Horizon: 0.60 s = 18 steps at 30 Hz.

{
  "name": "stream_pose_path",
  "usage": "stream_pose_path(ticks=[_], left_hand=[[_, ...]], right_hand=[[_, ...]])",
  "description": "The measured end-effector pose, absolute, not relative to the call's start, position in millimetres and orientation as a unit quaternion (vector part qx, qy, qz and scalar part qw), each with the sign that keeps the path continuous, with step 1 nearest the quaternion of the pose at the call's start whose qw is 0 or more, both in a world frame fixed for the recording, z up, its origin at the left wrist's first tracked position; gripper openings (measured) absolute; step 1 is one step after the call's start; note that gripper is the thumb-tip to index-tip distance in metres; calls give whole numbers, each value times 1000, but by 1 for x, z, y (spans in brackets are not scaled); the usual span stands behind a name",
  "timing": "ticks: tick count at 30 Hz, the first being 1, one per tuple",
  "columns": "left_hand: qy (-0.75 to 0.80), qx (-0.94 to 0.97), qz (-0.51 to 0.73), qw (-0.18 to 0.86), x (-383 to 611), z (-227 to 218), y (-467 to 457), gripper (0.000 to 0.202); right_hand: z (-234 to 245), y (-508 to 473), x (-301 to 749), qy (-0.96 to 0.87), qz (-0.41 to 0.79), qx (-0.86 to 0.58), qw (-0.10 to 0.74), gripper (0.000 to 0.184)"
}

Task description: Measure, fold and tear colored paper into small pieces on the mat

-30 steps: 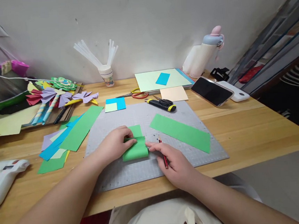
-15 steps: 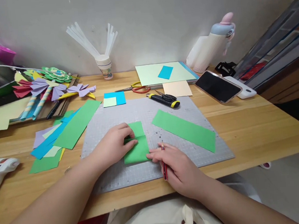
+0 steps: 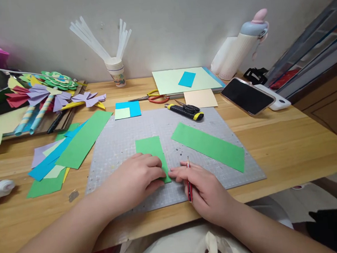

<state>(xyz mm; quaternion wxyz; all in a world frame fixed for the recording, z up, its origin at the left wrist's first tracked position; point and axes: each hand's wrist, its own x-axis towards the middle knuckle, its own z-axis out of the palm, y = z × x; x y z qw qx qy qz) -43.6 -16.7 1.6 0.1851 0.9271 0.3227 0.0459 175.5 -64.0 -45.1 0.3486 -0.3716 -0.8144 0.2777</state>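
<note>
On the grey cutting mat (image 3: 121,126) lies a green sheet of paper (image 3: 148,144), its near left part covered by my left hand (image 3: 141,176). The fingers of that hand are bent together and press on the paper near its lower right corner. My right hand (image 3: 205,190) is closed around a red and dark striped pencil (image 3: 189,183), held upright with the tip pointing away from me. Its fingertips rest on the mat close to the paper's right edge. Further right on the mat is a green paper strip (image 3: 208,146).
A yellow-black utility knife (image 3: 185,112) and small black scissors (image 3: 192,108) lie at the mat's far edge. Coloured paper strips (image 3: 84,139) are piled at left. Behind stand paper cups (image 3: 115,72) with white sticks, a phone (image 3: 247,96) and a bottle (image 3: 239,53).
My left hand has moved toward me and right, from the folded flap down to the near part of the paper. The flap now lies flat. My right hand still holds the pencil.
</note>
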Motion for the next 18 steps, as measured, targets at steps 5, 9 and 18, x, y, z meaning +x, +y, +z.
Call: stream_pose_path(ticks=[5,9,18], left_hand=[[314,935,27,161,-45,3,-19,25],[310,939,21,148,-44,3,-21,28],[310,942,20,128,-42,2,-22,28]], right_hand=[[-48,-62,175,-776,337,-408,342,43],[-48,-62,175,-760,361,-419,343,44],[-50,-62,176,-717,379,-461,360,40]])
